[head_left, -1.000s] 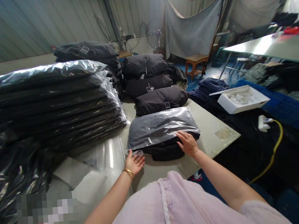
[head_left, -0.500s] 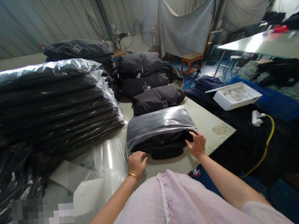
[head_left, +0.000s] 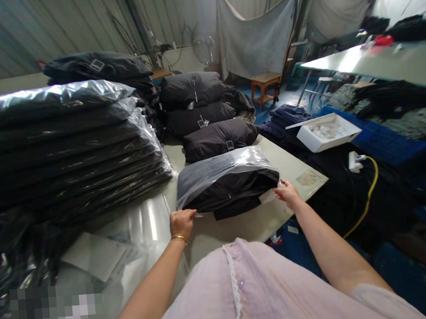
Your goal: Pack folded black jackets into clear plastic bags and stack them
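In front of me a folded black garment (head_left: 234,192) lies inside a clear plastic bag (head_left: 213,167), its near part showing at the bag's open mouth. My left hand (head_left: 181,223), with a gold bangle at the wrist, pinches the bag's edge at the left corner of the mouth. At the right corner my right hand (head_left: 287,194) is closed on the bag's edge too. Between the two hands the mouth gapes, and a strip of plastic shows under the garment near the right hand.
Bagged black garments (head_left: 67,141) form a tall stack on the left. Folded dark garments (head_left: 219,139) lie behind the bag on the table (head_left: 297,157). Flat plastic bags (head_left: 147,223) lie at the left front. A white box (head_left: 329,133) and a yellow cable (head_left: 372,191) are at the right.
Both hands have closed on the bag's edge and moved slightly apart. The bag's mouth is now wider, with the plastic lifted back from more of the garment. The camera view has shifted slightly.
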The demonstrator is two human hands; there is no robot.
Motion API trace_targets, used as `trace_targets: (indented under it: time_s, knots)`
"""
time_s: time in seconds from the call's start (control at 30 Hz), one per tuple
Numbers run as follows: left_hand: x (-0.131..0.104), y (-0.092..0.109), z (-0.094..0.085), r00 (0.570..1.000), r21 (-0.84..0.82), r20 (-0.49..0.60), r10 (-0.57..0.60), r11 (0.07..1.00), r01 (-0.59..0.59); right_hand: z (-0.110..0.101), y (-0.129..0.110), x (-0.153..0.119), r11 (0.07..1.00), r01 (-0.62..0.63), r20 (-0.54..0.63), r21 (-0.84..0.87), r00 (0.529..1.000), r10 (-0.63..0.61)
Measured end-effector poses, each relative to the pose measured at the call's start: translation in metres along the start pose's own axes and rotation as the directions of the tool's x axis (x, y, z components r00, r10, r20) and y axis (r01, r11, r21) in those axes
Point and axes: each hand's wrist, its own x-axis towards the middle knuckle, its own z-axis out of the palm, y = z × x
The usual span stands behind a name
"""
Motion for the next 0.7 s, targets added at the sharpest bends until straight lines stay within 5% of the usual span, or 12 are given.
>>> trace_targets:
  time_s: [0.13,0.23,0.4,0.57,0.63,0.7]
  knots:
    - [-0.010,-0.006,-0.014,0.997,-0.162,-0.038,0.065,0.984,-0.071,-0.038,-0.003,0.001,0.982,0.084,0.000,0.167,0.996,-0.086]
    - [-0.022,-0.010,-0.015,0.990,-0.222,0.095,0.109,0.971,-0.086,-0.053,0.014,-0.001,0.987,0.089,-0.083,0.136,0.993,-0.079]
    - [-0.040,-0.018,-0.006,0.947,-0.257,0.311,0.080,0.967,0.002,-0.060,0.046,0.000,0.990,0.074,-0.309,-0.124,0.945,-0.109]
    - [-0.046,-0.019,-0.004,0.916,-0.269,0.393,0.083,0.963,0.028,-0.065,0.057,-0.005,0.871,0.096,-0.321,-0.481,0.906,-0.277]
    - [-0.046,-0.016,-0.005,0.910,-0.240,0.411,0.052,0.969,0.053,-0.064,0.054,-0.015,0.740,0.213,-0.308,-0.639,0.810,-0.499]
    - [-0.045,-0.007,-0.007,0.918,-0.222,0.396,0.025,0.973,0.069,-0.056,0.047,-0.027,0.496,0.371,-0.174,-0.785,0.636,-0.752]
